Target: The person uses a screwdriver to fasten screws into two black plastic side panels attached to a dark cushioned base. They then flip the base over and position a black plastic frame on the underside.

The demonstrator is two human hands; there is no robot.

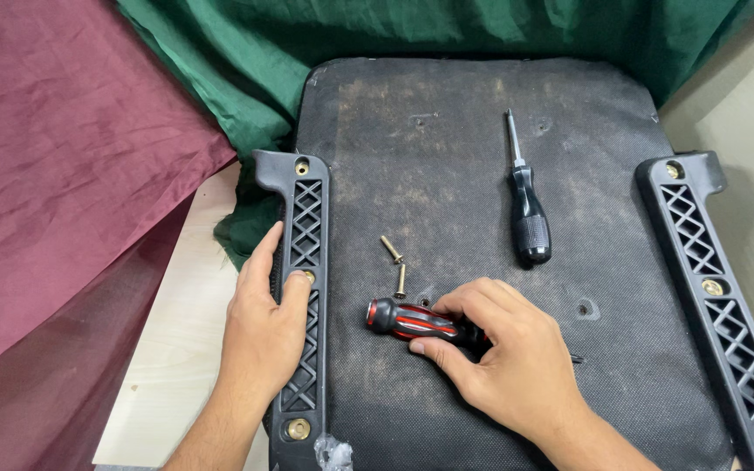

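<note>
right hand grips a glossy red-black screwdriver; left hand rests flat, unclenched, on the latticed plastic bracket

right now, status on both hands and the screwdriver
Left hand flat on left black bracket. Right hand gripping red-black screwdriver on seat underside. Two loose screws lying just above it.

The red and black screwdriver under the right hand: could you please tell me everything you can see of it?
The red and black screwdriver lies flat on the dark seat base, handle end pointing left. Its handle looks like glossy black plastic with red stripes. The right hand covers the rest, fingers closed over it, so the shaft and tip are hidden. Two loose brass-coloured screws lie just above it, apart from it.
</note>
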